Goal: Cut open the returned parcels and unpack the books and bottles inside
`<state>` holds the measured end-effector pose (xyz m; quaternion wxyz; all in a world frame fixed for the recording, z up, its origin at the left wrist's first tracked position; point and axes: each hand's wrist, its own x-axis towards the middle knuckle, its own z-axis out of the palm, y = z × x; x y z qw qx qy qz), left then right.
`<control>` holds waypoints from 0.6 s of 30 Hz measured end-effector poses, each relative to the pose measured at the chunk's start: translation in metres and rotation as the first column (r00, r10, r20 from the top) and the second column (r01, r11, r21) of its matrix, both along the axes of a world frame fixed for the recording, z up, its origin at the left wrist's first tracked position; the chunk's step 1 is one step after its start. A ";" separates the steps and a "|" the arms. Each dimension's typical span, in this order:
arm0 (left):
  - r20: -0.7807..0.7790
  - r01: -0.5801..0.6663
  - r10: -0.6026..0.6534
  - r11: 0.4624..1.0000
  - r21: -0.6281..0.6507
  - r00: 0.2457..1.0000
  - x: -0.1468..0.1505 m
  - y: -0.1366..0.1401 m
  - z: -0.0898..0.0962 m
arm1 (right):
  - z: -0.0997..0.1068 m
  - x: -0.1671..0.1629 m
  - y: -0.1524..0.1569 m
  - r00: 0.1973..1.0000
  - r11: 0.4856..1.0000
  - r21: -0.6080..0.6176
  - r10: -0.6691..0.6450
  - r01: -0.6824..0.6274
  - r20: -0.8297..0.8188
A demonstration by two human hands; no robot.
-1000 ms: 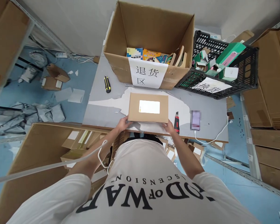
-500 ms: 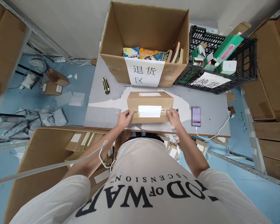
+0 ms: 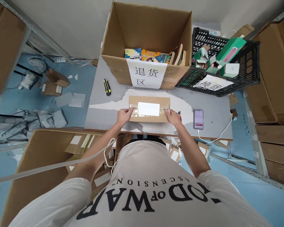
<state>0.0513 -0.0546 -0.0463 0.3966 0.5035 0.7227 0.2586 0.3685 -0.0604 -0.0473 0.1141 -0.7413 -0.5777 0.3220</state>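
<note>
A brown cardboard box [image 3: 132,118] with a white label and clear tape across its top sits at the front of the grey table [image 3: 101,116]. My left hand [image 3: 125,115] grips its left end, thumb on the top edge. At the opposite end, my right hand [image 3: 172,117] holds the box the same way. The fingers under both ends are partly hidden. Just beyond my right hand, a small red and black object [image 3: 179,115] shows, too small to name. White paper [image 3: 182,105] lies beneath the box.
An open carton [image 3: 153,28] of books stands at the back. Right of it is a black crate [image 3: 248,63] with small boxes. A utility knife [image 3: 107,87] lies left, a charging phone [image 3: 198,119] right. A large carton [image 3: 26,179] of parcels stands below left.
The box has tipped so its labelled, taped face is turned more upward, and it has shifted slightly left. Both hands have stayed on its ends.
</note>
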 end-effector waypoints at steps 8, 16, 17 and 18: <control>-0.204 0.052 -0.032 0.994 0.093 0.978 0.002 -0.005 0.006 | -0.006 0.001 -0.006 0.990 0.997 -0.010 -0.080 0.079 -0.118; -0.372 0.480 -0.352 0.806 0.346 0.859 0.018 -0.027 0.014 | -0.027 0.034 -0.025 0.956 0.980 0.066 -0.165 0.186 -0.241; -0.374 0.516 -0.393 0.789 0.332 0.840 0.020 -0.029 0.013 | -0.032 0.045 -0.030 0.961 0.967 0.113 -0.207 0.230 -0.182; -0.372 0.537 -0.417 0.779 0.323 0.829 0.022 -0.031 0.010 | -0.037 0.058 -0.034 0.959 0.947 0.165 -0.262 0.276 -0.105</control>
